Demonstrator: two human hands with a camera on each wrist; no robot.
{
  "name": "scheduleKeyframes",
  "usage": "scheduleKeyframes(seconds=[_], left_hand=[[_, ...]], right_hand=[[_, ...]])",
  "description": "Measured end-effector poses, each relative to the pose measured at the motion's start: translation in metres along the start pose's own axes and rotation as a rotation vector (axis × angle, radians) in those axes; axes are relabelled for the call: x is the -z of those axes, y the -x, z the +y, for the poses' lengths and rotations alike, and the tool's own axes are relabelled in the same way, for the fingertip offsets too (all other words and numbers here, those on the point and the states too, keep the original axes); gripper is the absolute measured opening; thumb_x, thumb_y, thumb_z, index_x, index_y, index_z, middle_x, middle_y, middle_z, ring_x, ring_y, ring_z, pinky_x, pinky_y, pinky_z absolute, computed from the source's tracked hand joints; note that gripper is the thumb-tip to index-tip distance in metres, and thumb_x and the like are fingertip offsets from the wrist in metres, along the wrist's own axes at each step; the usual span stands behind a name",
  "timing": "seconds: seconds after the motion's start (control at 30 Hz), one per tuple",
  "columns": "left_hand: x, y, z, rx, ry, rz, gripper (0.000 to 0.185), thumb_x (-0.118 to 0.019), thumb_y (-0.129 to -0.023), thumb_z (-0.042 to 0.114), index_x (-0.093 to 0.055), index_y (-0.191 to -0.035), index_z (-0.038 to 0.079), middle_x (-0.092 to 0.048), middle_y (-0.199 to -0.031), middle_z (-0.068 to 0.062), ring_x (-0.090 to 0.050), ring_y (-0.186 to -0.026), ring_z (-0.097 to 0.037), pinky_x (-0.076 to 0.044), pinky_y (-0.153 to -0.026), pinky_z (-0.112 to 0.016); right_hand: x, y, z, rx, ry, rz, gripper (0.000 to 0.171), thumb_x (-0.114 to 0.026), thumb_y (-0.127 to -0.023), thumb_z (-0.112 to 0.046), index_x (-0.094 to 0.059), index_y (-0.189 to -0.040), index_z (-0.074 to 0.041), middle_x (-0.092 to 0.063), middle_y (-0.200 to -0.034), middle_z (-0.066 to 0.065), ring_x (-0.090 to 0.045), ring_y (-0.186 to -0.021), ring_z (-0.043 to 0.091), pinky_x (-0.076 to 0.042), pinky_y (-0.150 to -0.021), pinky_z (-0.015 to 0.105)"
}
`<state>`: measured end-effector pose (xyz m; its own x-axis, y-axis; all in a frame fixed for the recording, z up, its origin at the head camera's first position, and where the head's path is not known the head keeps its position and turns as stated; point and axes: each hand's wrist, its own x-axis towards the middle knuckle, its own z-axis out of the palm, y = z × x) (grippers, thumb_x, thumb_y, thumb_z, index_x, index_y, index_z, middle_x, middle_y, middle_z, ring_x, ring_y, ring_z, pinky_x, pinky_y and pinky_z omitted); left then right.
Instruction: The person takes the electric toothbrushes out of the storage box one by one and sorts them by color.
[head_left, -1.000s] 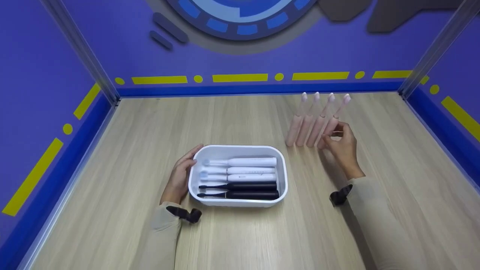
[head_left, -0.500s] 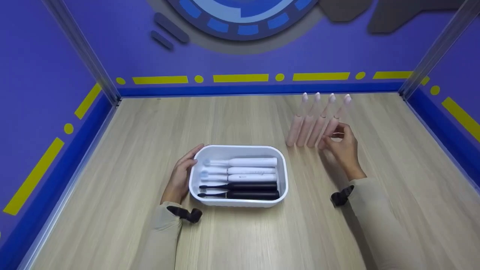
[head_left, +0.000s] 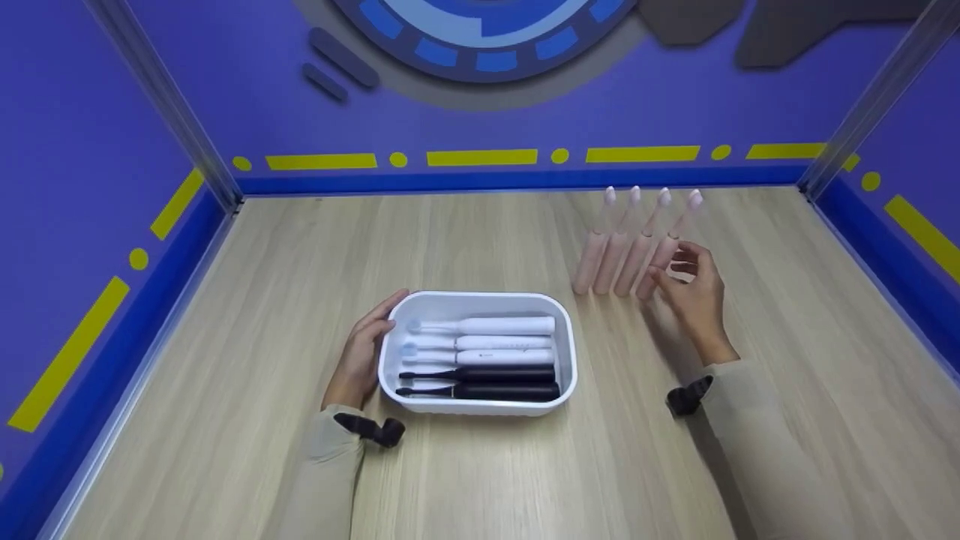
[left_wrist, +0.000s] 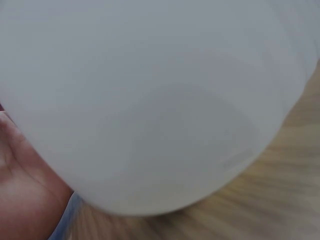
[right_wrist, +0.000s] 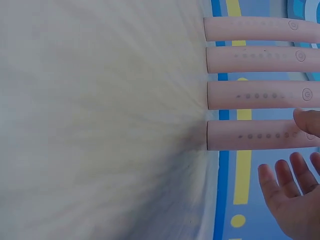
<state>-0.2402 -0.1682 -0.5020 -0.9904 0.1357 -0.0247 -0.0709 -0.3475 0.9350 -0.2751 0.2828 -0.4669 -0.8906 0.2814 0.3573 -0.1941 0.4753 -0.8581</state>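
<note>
My left hand [head_left: 358, 352] rests against the left end of a white plastic bin [head_left: 480, 407], fingers straight along its outer corner and thumb at the rim. In the left wrist view the palm [left_wrist: 27, 190] lies beside the bin's wall [left_wrist: 150, 125]. Inside lie three white electric toothbrushes [head_left: 506, 325] and two black ones [head_left: 506, 391]. Several pink electric toothbrushes [head_left: 590, 262] stand upright in a row at the right. Beside the rightmost pink toothbrush [right_wrist: 255, 135] is my right hand [head_left: 694, 300]; its thumb overlaps the handle in the right wrist view, while the spread fingers [right_wrist: 285, 180] stand apart from it.
The wood-grain tabletop [head_left: 465, 480] is bounded by a purple back wall [head_left: 480, 124] with yellow marks and by side panels [head_left: 67, 225]. The pink row stands near the back wall, behind and right of the bin.
My right hand has shifted slightly right, and its fingers have loosened from the rightmost pink toothbrush, which stays standing. The left hand and the bin have not moved.
</note>
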Motion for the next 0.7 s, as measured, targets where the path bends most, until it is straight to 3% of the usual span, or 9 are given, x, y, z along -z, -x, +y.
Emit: scheduleKeyframes(seconds=[0.23, 0.43, 0.7], left_hand=[[0.000, 0.000, 0.000, 0.012, 0.038, 0.016, 0.055, -0.030, -0.091, -0.004, -0.034, -0.145, -0.006, -0.032, -0.156, -0.013, -0.025, -0.145, -0.019, -0.018, -0.120, -0.034], [0.001, 0.000, 0.000, 0.009, 0.031, 0.013, 0.055, -0.030, -0.090, -0.004, -0.034, -0.145, -0.006, -0.032, -0.155, -0.014, -0.026, -0.145, -0.019, -0.019, -0.120, -0.033], [0.000, 0.000, 0.001, 0.008, 0.027, 0.003, 0.055, -0.029, -0.090, -0.004, -0.033, -0.145, -0.007, -0.031, -0.156, -0.015, -0.029, -0.143, -0.019, -0.021, -0.119, -0.033]], right_hand=[[0.006, 0.010, -0.029, 0.000, -0.050, 0.026, 0.057, -0.071, -0.083, -0.003, -0.044, -0.133, 0.008, -0.055, -0.122, 0.026, -0.054, -0.106, 0.031, -0.044, -0.077, 0.005], [0.006, 0.006, -0.016, -0.017, -0.041, 0.047, 0.058, -0.072, -0.084, -0.010, -0.046, -0.134, 0.003, -0.057, -0.122, 0.020, -0.054, -0.105, 0.022, -0.044, -0.078, 0.004], [0.005, 0.006, -0.012, 0.023, -0.080, 0.085, 0.055, -0.073, -0.084, -0.014, -0.048, -0.132, 0.001, -0.059, -0.116, 0.013, -0.055, -0.100, 0.011, -0.047, -0.080, 0.010]])
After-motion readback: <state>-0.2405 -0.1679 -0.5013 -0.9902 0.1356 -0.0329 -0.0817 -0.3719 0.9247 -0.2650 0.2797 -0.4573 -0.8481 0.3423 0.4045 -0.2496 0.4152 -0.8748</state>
